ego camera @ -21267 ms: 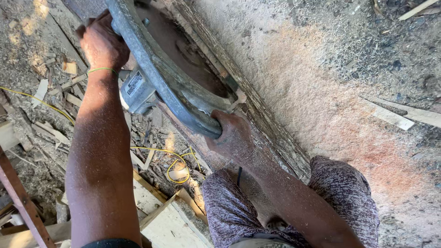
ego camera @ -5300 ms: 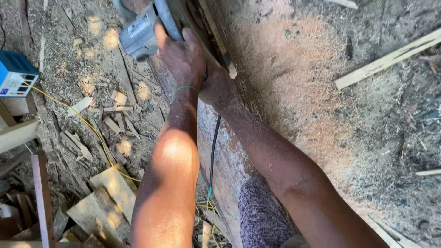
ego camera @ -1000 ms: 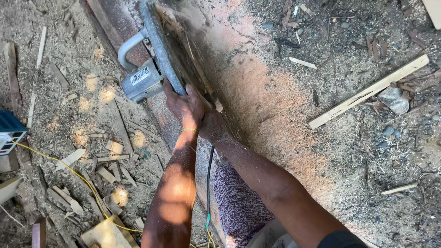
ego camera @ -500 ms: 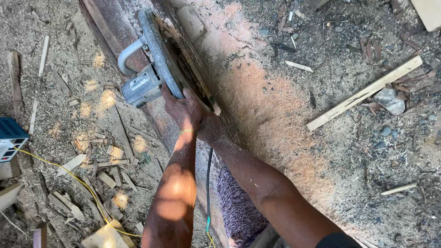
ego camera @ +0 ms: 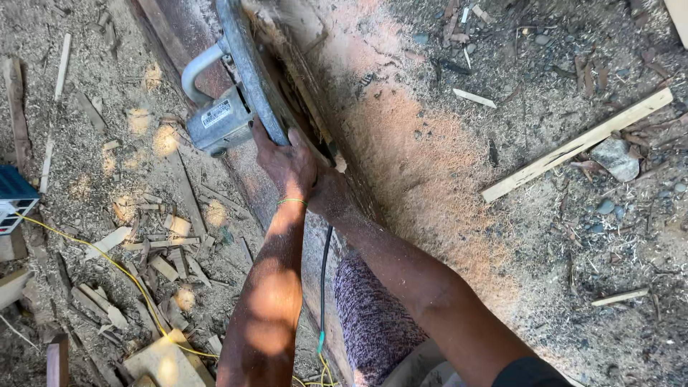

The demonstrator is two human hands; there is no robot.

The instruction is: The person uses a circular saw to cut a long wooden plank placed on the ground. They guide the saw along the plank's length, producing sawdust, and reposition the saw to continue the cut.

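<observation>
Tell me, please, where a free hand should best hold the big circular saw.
Probably the curved grey loop handle beside the saw's motor housing, approached from the left: it stands clear of the blade guard, away from the cut.

- yellow cord (ego camera: 107, 261) – thin, runs across the sawdust at left, down toward the bottom edge
- blue box (ego camera: 14, 192) – at far left edge, cut off by the frame, white part beneath
- long slat (ego camera: 577, 145) – pale, lies diagonally on dirt at right
- stone (ego camera: 615, 158) – grey, just beside the slat's lower side
- short stick (ego camera: 620, 297) – pale, lower right, well apart from the slat
- small chip (ego camera: 473, 97) – pale, upper middle-right
- wood offcuts (ego camera: 154, 247) – many small pieces scattered at left, some sunlit
- board (ego camera: 168, 364) – pale, flat, bottom left
- sawdust (ego camera: 423, 165) – reddish-orange heap spread at centre right
</observation>
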